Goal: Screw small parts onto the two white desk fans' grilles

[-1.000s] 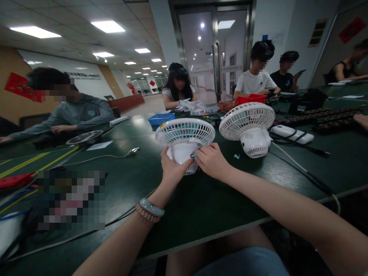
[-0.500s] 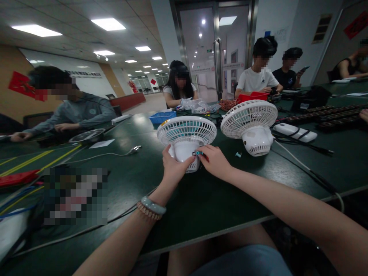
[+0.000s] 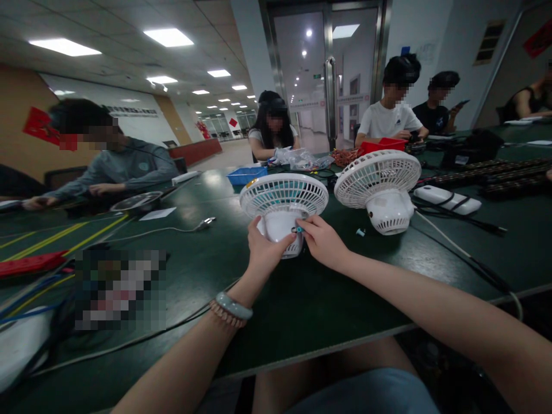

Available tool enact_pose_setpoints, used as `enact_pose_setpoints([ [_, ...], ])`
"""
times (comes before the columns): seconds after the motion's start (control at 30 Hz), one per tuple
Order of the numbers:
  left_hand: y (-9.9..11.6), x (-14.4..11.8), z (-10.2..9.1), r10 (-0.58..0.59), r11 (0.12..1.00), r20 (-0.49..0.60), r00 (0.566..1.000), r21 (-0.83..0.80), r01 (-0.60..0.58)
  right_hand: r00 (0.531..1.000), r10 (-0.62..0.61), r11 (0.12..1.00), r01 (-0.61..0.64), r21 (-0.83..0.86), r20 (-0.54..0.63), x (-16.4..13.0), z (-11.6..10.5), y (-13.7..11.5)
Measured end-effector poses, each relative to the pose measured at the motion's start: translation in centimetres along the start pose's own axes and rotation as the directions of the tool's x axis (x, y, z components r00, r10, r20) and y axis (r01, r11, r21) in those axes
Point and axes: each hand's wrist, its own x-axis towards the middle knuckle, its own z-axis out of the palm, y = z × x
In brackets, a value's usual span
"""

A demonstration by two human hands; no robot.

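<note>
Fan (image 3: 282,201) number one lies face down on our green table (image 3: 302,310), grille on the surface and motor housing up, right in front of us. Our left hand (image 3: 264,252) wraps the near side of the housing, fingers curled snug around it to steady it. Our right hand (image 3: 322,241) pinches a small teal piece (image 3: 298,229) between thumb and fingertips, narrow grip, and presses it against the housing; what the piece is, we cannot tell.

As a judgement, we are mid-step: the piece is at the housing but does not look seated. A second fan (image 3: 379,184) lies the same way just to the right, untouched by us, and another small teal piece (image 3: 358,232) lies loose on the table near it, so that one probably remains to be done.

Farther off, a cable (image 3: 457,247) runs along the right side of the table, a blue tray (image 3: 246,174) sits beyond the fans, and other people work at their own places around the table.
</note>
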Motion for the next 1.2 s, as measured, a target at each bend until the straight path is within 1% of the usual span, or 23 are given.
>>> enact_pose_setpoints([
  [0.13, 0.3, -0.1, -0.1, -0.045, 0.999, 0.016, 0.999, 0.011, 0.045, 0.999, 0.036, 0.991, -0.031, -0.13, 0.033, 0.0, -0.4, -0.6],
  [0.3, 0.3, -0.1, -0.1, -0.034, 0.999, 0.01, 0.999, -0.008, 0.034, 0.997, 0.047, 0.967, -0.029, -0.253, 0.065, 0.0, -1.1, -1.5],
  [0.5, 0.3, -0.1, -0.1, -0.032, 0.999, 0.008, 0.999, -0.018, 0.032, 0.994, 0.087, 0.964, -0.069, -0.257, 0.063, 0.2, -1.1, -1.4],
  [0.67, 0.3, -0.1, -0.1, -0.03, 0.999, 0.007, 1.0, -0.013, 0.03, 0.999, 0.032, 0.962, -0.02, -0.273, 0.04, 0.3, -0.7, -1.2],
  [0.73, 0.2, -0.1, -0.1, -0.028, 0.999, 0.01, 1.0, -0.019, 0.028, 1.0, 0.003, 0.967, 0.003, -0.256, 0.023, 0.3, -0.7, -1.2],
  [0.83, 0.3, -0.1, -0.1, -0.031, 0.999, 0.015, 0.999, -0.037, 0.032, 1.0, -0.02, 0.983, 0.019, -0.182, -0.002, 0.2, -0.6, -1.2],
  [1.0, 0.5, -0.2, -0.2, -0.038, 0.999, 0.017, 0.999, -0.038, 0.038, 0.999, -0.001, 0.998, -0.003, -0.066, -0.047, 0.2, -0.7, -0.8],
  [1.13, 0.6, -0.2, -0.3, -0.05, 0.998, 0.037, 0.998, -0.037, 0.051, 0.996, -0.052, 0.999, 0.052, -0.006, -0.077, 0.1, -0.6, -0.7],
  [1.2, 0.8, -0.3, -0.3, -0.038, 0.999, 0.034, 0.999, -0.026, 0.039, 0.994, -0.056, 0.998, 0.059, 0.03, -0.089, 0.0, -0.6, -0.7],
])
